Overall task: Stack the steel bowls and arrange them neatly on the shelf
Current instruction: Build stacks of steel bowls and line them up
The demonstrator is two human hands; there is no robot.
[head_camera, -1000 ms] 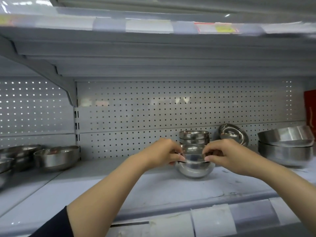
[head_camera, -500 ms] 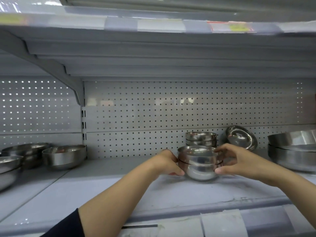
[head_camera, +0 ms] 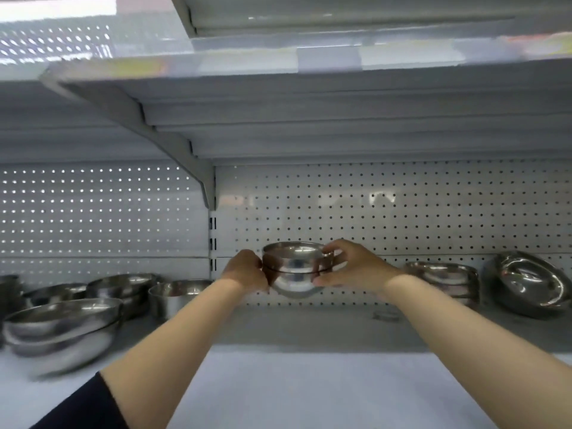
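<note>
— Lifted since a second ago?
— Yes: the stacked bowls (head_camera: 295,269) have left the shelf (head_camera: 309,382), gripped between left hand (head_camera: 246,270) and right hand (head_camera: 356,267), in front of the pegboard (head_camera: 402,212).
— Labels?
— Too blurred to read.

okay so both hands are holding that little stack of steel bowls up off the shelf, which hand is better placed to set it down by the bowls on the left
Left. The left hand grips the small bowl stack on the side facing the left bowls. The right hand would have to cross over.
</note>
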